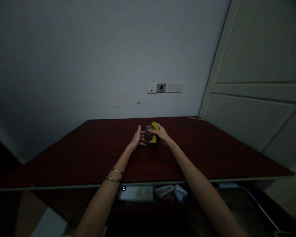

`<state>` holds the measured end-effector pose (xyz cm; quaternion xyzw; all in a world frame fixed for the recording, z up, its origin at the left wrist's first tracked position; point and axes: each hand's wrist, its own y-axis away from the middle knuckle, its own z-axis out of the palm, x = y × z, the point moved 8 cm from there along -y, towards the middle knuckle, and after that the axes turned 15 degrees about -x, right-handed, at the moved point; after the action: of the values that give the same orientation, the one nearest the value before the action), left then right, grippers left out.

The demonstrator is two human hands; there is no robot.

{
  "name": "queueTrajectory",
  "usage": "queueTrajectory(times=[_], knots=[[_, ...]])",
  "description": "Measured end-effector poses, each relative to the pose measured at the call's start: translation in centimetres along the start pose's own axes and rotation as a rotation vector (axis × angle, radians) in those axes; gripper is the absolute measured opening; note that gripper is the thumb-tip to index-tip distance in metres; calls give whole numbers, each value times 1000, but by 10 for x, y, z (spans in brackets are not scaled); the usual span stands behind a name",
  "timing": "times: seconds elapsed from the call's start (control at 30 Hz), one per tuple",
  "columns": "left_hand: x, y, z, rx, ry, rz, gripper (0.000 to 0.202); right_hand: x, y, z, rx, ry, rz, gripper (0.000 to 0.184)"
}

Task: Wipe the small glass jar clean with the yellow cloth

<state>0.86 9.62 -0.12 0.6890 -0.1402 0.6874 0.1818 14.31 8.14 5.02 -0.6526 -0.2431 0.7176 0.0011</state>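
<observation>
Over the middle of the dark red tabletop (96,154), my right hand (162,133) is closed round a yellow cloth (154,138). The cloth lies against the side of a small, clear, rounded vessel that looks like a glass or jar (148,134); the dim light hides its exact kind. My right thumb reaches across the vessel's near face. On its other side is my left hand (138,137), thumb up and fingers spread. Its fingertips are close to the vessel, and I cannot tell whether they touch it. Two bracelets (113,175) circle my left forearm.
A wall with a row of sockets (164,88) rises behind the table. To the right stands a pale panelled door (256,85). Below the table's front edge are a white box-like item (138,193), crumpled tissues (170,192) and a dark flat tray-like thing (244,207).
</observation>
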Motion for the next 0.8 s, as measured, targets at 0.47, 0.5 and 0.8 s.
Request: queueTrajectory(times=[0.47, 0.5, 0.8], knots=[[25, 3, 16, -2, -146, 349, 86, 16, 4, 4, -27, -237, 171, 41], [26, 3, 16, 3, -158, 350, 84, 16, 4, 5, -40, -232, 167, 40], [23, 4, 15, -3, -148, 366, 76, 14, -8, -1, -34, -91, 44, 41]])
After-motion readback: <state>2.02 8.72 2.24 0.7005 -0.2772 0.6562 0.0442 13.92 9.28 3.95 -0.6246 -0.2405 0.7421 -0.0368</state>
